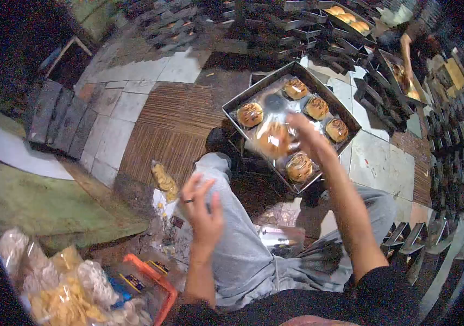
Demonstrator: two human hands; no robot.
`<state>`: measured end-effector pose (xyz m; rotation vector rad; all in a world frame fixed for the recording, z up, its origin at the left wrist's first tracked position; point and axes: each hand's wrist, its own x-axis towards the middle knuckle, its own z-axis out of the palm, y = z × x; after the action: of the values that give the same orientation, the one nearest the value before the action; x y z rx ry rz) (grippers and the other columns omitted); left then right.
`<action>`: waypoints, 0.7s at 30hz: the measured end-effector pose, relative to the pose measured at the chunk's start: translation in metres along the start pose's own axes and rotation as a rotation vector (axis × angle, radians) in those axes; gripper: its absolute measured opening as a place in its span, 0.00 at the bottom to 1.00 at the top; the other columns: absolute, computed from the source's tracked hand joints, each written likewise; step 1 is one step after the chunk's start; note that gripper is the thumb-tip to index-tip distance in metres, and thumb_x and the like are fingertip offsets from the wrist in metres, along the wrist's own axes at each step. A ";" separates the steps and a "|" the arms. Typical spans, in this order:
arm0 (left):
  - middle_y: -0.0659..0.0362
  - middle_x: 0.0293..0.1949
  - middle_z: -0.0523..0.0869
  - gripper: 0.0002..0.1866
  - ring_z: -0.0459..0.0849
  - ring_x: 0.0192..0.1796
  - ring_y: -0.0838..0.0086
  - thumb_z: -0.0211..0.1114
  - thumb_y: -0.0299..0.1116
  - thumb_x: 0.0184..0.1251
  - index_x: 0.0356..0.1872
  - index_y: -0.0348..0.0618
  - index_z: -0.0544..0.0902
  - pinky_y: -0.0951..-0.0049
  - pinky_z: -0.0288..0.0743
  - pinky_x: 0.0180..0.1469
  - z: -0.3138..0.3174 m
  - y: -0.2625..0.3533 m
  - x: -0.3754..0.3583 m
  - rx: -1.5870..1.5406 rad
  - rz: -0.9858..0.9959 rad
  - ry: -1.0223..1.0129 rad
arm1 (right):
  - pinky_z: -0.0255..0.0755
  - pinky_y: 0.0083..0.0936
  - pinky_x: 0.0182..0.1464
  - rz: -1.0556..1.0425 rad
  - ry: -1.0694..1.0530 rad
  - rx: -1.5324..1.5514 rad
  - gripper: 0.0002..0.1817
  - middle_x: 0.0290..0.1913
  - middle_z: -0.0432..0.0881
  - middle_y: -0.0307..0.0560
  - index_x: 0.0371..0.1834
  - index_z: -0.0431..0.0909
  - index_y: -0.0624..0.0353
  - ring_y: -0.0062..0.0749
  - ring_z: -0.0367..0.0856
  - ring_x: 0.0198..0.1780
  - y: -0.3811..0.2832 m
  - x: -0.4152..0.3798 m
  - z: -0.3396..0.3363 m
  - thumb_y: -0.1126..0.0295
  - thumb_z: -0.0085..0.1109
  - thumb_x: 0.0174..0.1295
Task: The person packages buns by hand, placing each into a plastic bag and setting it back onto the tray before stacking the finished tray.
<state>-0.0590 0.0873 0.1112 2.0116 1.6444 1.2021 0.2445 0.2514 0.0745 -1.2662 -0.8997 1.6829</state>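
My right hand, smeared by motion, is over a dark square metal tray. It grips a bun in a clear plastic bag, which is blurred as well. Around it in the tray lie several glazed buns with dark stripes, such as one bun at the left corner and another bun at the near corner. The wrapping looks like clear plastic. A dark round spot shows between the buns. My left hand, wearing a dark ring, hovers beside my left knee with its fingers apart and nothing in them.
Clear bags of pale and yellowish contents lie at lower left beside an orange-rimmed container. A yellowish bag rests on the floor. Stacked dark trays line the right side. Another person's arm reaches into a tray at upper right.
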 end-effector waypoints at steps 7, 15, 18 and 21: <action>0.58 0.65 0.79 0.26 0.76 0.65 0.63 0.56 0.47 0.79 0.72 0.49 0.73 0.57 0.67 0.67 -0.012 -0.180 -0.142 -1.213 -1.245 0.216 | 0.80 0.47 0.49 -0.111 0.570 -1.070 0.30 0.42 0.88 0.67 0.49 0.86 0.65 0.58 0.89 0.46 0.064 -0.017 -0.108 0.43 0.56 0.71; 0.57 0.58 0.84 0.22 0.80 0.60 0.61 0.61 0.43 0.77 0.65 0.45 0.79 0.56 0.73 0.61 -0.020 -0.167 -0.229 -0.121 -1.304 -0.266 | 0.81 0.36 0.39 0.165 0.577 0.347 0.24 0.45 0.87 0.52 0.60 0.76 0.68 0.42 0.87 0.40 0.228 -0.071 -0.026 0.68 0.59 0.61; 0.56 0.56 0.85 0.21 0.81 0.59 0.62 0.62 0.43 0.76 0.63 0.43 0.80 0.57 0.74 0.60 -0.039 -0.208 -0.258 0.115 -0.982 -0.414 | 0.86 0.42 0.42 -0.099 0.478 0.603 0.27 0.44 0.86 0.57 0.57 0.74 0.72 0.46 0.88 0.40 0.197 -0.073 -0.009 0.77 0.50 0.50; 0.55 0.52 0.86 0.20 0.82 0.57 0.64 0.64 0.41 0.75 0.61 0.40 0.80 0.61 0.75 0.58 -0.034 -0.230 -0.233 -0.225 -0.826 -0.276 | 0.85 0.37 0.36 -0.066 0.413 0.774 0.19 0.36 0.84 0.47 0.48 0.78 0.65 0.37 0.87 0.35 0.148 -0.110 -0.011 0.73 0.53 0.51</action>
<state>-0.2411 -0.0614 -0.1189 1.0907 1.8021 0.7148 0.2431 0.0922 -0.0190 -0.9598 -0.0147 1.4182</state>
